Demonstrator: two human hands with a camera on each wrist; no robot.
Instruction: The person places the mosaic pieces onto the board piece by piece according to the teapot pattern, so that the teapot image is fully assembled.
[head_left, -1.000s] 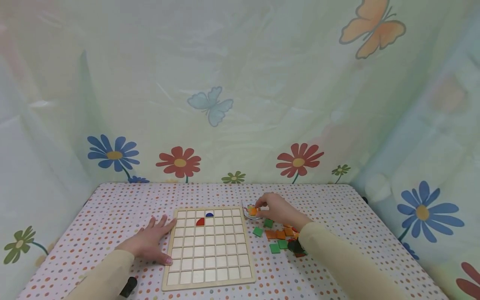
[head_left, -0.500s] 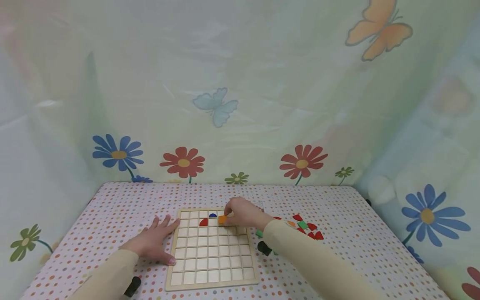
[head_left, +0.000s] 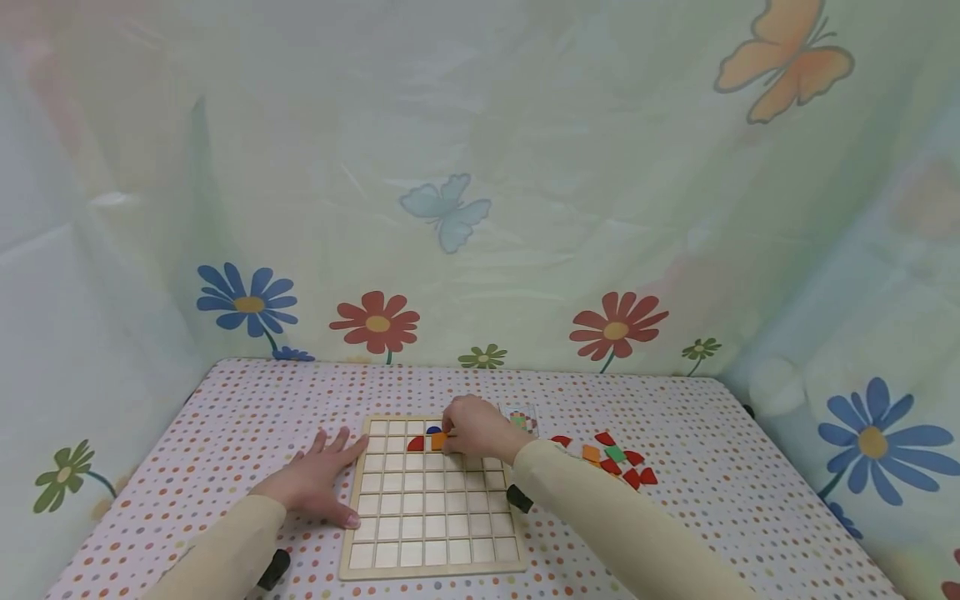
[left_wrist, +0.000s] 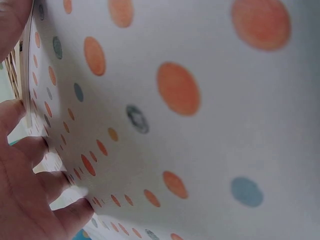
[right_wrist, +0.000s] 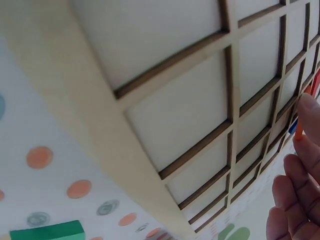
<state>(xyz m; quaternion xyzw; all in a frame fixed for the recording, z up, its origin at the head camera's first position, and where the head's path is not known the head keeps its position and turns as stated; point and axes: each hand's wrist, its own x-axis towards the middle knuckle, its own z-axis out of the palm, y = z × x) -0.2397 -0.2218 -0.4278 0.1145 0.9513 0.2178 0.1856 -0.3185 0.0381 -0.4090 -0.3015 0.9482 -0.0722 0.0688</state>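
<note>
A wooden grid board with square cells lies on the table. Near its far edge sit a red quarter-circle tile and a blue half-circle tile. Beside the red one, my right hand pinches an orange square tile between thumb and finger, over the second row from the far edge. The right wrist view shows this orange tile tilted, close over the cells. My left hand lies with fingers spread along the board's left side, index fingertip and thumb tip at the frame.
Right of the board, loose red, orange and green tiles are scattered on the dotted tablecloth. A picture card lies behind the right wrist. A green tile shows near the board in the right wrist view. A floral curtain closes off the back.
My right hand has carried the orange tile left from the picture card to the board and set it beside the red tile. My left hand stays at the board's left edge.
</note>
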